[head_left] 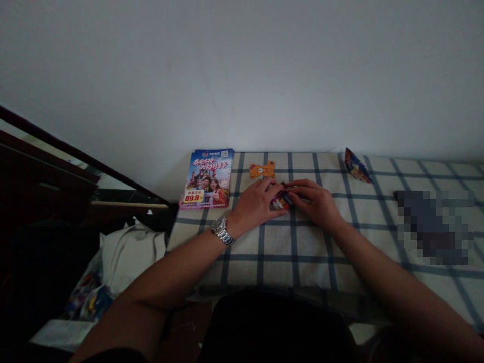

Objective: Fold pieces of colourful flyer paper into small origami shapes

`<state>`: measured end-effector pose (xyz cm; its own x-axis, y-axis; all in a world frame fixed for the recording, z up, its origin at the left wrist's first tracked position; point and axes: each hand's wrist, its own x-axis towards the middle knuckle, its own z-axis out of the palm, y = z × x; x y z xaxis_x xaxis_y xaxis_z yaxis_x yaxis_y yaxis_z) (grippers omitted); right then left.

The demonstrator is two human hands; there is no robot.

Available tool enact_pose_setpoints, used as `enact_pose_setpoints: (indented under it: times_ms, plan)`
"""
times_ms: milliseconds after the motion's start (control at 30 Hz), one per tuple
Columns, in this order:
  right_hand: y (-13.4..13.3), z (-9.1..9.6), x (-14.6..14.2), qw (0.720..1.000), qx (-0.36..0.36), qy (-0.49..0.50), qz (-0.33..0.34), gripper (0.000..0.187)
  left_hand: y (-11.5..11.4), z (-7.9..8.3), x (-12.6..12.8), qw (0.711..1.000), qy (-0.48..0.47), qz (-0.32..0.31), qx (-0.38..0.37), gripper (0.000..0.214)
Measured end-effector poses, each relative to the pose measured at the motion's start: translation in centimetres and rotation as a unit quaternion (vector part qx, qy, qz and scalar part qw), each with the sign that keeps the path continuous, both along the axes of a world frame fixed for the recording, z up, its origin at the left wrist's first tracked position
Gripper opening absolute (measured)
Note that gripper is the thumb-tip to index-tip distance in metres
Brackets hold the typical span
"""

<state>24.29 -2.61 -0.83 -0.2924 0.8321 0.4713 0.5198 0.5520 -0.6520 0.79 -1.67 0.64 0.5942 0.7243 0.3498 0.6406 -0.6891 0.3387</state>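
A small folded flyer [280,201], with purple, red and white print, lies on the checked cloth between my hands. My left hand [259,200], with a metal watch at the wrist, curls over its left side, thumb at the near edge and fingers at the far edge. At its right edge the fingertips of my right hand [313,200] press together on the paper. Both hands partly cover the flyer. To the left lies a stack of flyers [207,179] with a castle picture and a price label. Just beyond my left hand is an orange bear design [262,170] on the cloth.
A folded colourful paper piece [357,166] stands near the wall at the back right. Farther right is a blurred dark object [431,227]. White bags [130,254] sit below the left edge, beside a dark wooden frame [83,156]. A pale wall [242,75] rises behind.
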Motion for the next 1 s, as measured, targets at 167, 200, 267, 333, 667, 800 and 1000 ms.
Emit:
enact_pose_setpoints:
  times_ms: [167,200,267,333,667,800,1000]
  plan:
    - [0.04,0.41,0.07,1.0,-0.009,0.011,-0.005,0.019,-0.07,0.05,0.09,1.0,-0.023,-0.012,0.0,0.051]
    - [0.04,0.49,0.11,1.0,-0.009,0.011,-0.008,0.02,-0.06,0.08,0.09,0.999,-0.028,-0.015,-0.003,0.05]
    - [0.07,0.6,0.22,1.0,-0.004,0.007,-0.017,0.023,0.0,0.16,0.06,0.999,-0.039,-0.018,-0.009,0.049]
    - [0.11,0.63,0.38,1.0,0.006,-0.001,-0.025,0.024,0.06,0.25,0.0,0.998,-0.052,-0.023,-0.016,0.048]
    - [-0.08,0.59,0.62,0.999,-0.033,-0.002,0.024,0.045,0.5,0.13,-0.4,0.992,-0.106,-0.038,-0.048,0.041]
    - [0.15,0.12,0.65,0.999,-0.042,0.004,0.011,0.048,0.52,0.03,-0.41,0.991,-0.113,-0.047,-0.059,0.038]
    - [0.32,-0.01,0.83,0.999,-0.037,0.007,-0.008,0.033,0.34,0.2,-0.48,0.988,-0.108,-0.072,-0.085,0.039]
